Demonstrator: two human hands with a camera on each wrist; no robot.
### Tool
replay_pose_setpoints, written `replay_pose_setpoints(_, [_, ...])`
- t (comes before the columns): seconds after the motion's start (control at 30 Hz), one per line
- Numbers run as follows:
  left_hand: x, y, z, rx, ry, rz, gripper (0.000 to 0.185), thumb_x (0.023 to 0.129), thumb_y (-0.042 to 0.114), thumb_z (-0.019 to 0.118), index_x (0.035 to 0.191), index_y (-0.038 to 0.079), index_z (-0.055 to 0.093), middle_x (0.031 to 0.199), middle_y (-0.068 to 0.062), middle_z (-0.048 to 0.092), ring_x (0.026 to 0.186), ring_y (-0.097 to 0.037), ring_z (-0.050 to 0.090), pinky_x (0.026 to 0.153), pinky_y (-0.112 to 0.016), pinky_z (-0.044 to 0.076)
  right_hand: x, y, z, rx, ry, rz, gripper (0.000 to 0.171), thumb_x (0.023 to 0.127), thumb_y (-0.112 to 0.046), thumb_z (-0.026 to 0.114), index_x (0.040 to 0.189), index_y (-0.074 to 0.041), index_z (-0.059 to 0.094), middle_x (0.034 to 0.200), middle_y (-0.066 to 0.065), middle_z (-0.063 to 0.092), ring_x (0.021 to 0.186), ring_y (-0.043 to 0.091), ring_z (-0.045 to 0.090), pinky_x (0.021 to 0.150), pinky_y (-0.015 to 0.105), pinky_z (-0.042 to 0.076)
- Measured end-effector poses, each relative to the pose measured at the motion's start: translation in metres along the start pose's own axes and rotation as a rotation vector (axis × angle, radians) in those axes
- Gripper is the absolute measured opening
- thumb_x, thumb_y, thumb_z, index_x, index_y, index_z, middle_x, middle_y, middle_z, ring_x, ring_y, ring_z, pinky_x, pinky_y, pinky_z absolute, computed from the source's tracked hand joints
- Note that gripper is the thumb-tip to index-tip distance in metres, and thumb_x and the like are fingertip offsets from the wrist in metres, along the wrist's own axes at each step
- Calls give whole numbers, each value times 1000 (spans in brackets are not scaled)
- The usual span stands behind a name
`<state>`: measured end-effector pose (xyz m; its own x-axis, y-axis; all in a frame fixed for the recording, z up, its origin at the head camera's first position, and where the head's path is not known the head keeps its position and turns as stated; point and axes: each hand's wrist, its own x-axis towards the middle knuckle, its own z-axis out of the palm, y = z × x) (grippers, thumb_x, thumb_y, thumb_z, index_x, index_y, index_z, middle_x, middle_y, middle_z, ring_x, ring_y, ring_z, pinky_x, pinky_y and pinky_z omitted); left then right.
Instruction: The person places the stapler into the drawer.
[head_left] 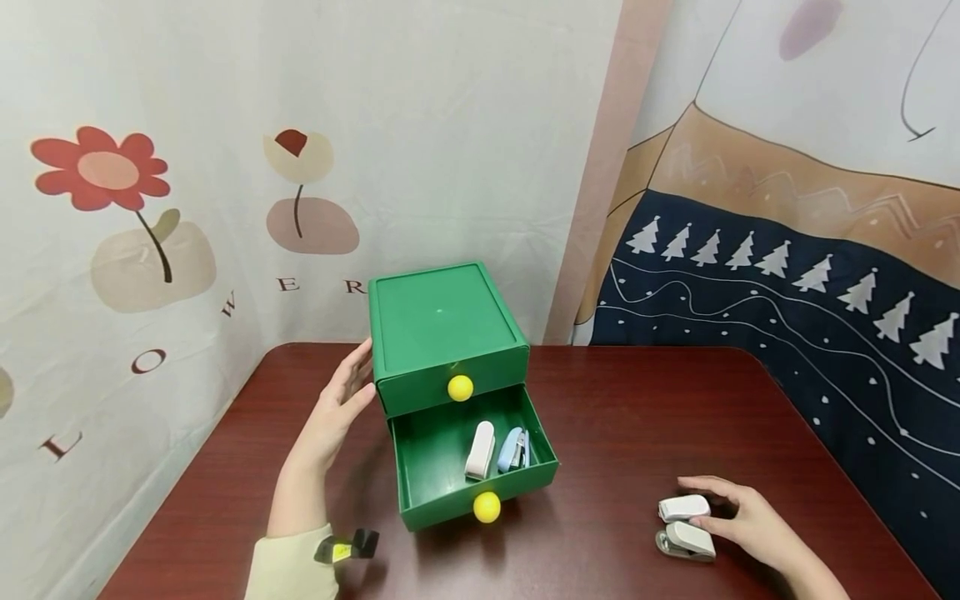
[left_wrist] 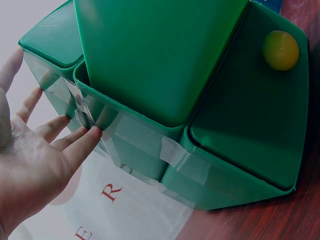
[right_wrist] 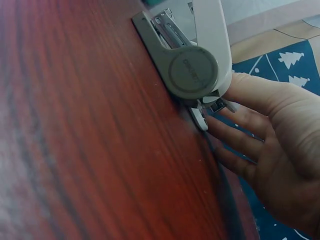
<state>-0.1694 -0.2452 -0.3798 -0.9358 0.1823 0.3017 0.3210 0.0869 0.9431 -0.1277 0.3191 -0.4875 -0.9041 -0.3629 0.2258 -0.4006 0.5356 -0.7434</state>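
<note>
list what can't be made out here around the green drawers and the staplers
- Upper drawer: shut, contents hidden in every view.
- Blue stapler in the open lower drawer: head view only, too small for detail.
- Second white stapler by the right hand: right wrist view hides it behind the grey-and-white stapler.
- Left hand: thumb cut off by the left wrist frame edge.

Left hand point(head_left: 339, 406) raised, palm facing right, fingers point(left_wrist: 75, 145) straight and spread, forearm running up from the lower edge in a pale sleeve, small clip at the wrist. Right hand point(head_left: 742, 518) low at right, palm down, fingers point(right_wrist: 250, 92) extended leftward, slightly bent, thumb tucked near.
</note>
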Motion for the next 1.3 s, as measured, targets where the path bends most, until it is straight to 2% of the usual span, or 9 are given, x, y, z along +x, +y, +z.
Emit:
replay_pose_setpoints(0.17, [0,0,0,1,0,2,59,101,12,47,154,23,22,156,-1,20,142,-25,18,106,-56,15,-1,3,-1,-19,1,-3,32,81,-8,76,112,-6,70,104,-6,67,86,2,57,68,24,47])
replay_pose_setpoints(0.4, [0,-1,0,5,1,4,59,102,11,47,154,23,22,156,-1,20,142,-25,18,106,-56,16,-3,5,2,47,23,-44,29,79,0,75,107,-5,71,96,-8,67,74,6,55,60,25,44])
replay_pose_setpoints(0.6, [1,-2,0,19,-4,8,58,102,10,46,154,23,22,156,-2,20,142,-25,19,106,-45,21,-3,3,5,49,75,-24,28,77,-1,77,104,-6,72,96,-9,68,69,8,56,58,25,45])
replay_pose_setpoints(0.7, [1,-1,0,22,-9,10,58,102,11,45,154,22,21,156,-3,20,142,-25,18,106,-46,21,-2,-1,6,32,99,-25,28,76,-2,78,104,-6,72,98,-9,68,71,8,57,59,25,46])
replay_pose_setpoints(0.9, [0,0,0,6,-6,12,58,102,10,45,154,20,21,156,-5,19,142,-27,17,105,-58,15,1,-10,6,27,141,-14,29,76,-3,79,105,-4,72,101,-4,69,79,5,59,63,22,46])
replay_pose_setpoints(1.07, [0,1,0,9,0,2,58,102,10,45,154,20,21,156,-5,19,142,-27,17,105,-59,16,6,-18,7,44,194,-18,31,75,-1,80,104,-2,72,100,-1,69,83,4,60,67,19,47])
replay_pose_setpoints(1.3, [0,1,0,12,-2,1,58,102,10,45,154,19,20,156,-6,19,142,-28,17,105,-57,17,15,-32,10,93,239,-66,32,73,6,79,104,2,71,100,2,68,83,6,60,67,20,49])
